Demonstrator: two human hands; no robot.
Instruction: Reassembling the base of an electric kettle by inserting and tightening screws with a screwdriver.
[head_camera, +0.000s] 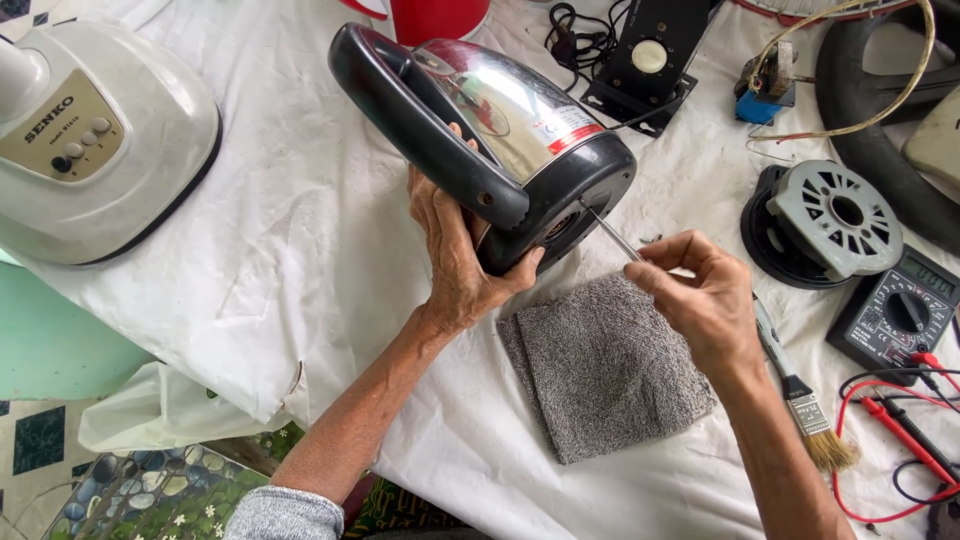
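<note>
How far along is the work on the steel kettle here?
Already done: the shiny steel electric kettle with black handle and base is tipped over above the folded grey towel. In hand: the left hand grips its base while the right hand holds a thin metal screwdriver to the underside. Left: the base is still attached; no loose screws are visible.

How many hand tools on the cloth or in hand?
2. A screwdriver in the right hand, its tip at the kettle base that the left hand grips. A paintbrush lies right of the grey towel. More may sit out of frame.
</note>
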